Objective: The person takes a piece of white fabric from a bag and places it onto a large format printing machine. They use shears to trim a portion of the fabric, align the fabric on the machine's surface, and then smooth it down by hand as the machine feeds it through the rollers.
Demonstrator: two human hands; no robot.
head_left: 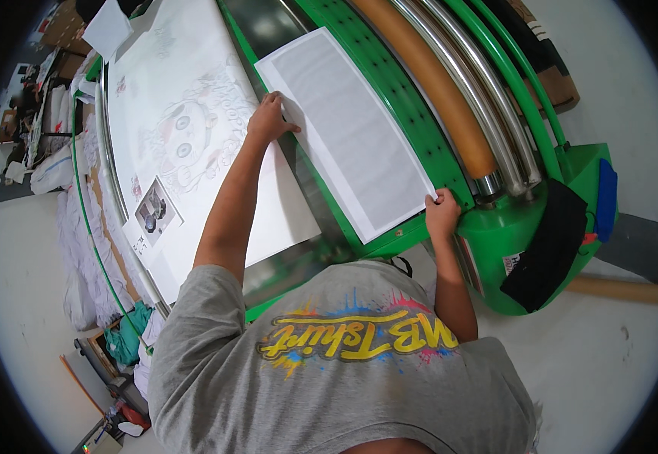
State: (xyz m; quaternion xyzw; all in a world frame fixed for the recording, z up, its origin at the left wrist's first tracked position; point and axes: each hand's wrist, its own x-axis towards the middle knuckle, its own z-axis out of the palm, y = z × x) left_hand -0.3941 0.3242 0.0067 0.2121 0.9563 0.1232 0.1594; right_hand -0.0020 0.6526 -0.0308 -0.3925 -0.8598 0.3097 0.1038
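A long white sheet of paper (348, 132) with a large grey rectangle on it lies slantwise over the green bed of a roller machine. My left hand (271, 119) holds its left edge, thumb apart from the fingers and the fingertips at the paper's border. At the sheet's lower right corner, my right hand (442, 213) pinches the paper between thumb and fingers. Left of my left hand, a wide white sheet (265, 197) with a faint, pale cartoon animal print covers another part of the machine. A small photo print (157, 212) lies on that wide sheet.
An orange-brown roller (435, 83) and shiny metal rollers (471, 83) run along the machine's right side. Black cloth (547, 253) drapes over its green end housing (495, 257). White fabric (83, 257) hangs at left. A cardboard tube (624, 290) lies at right.
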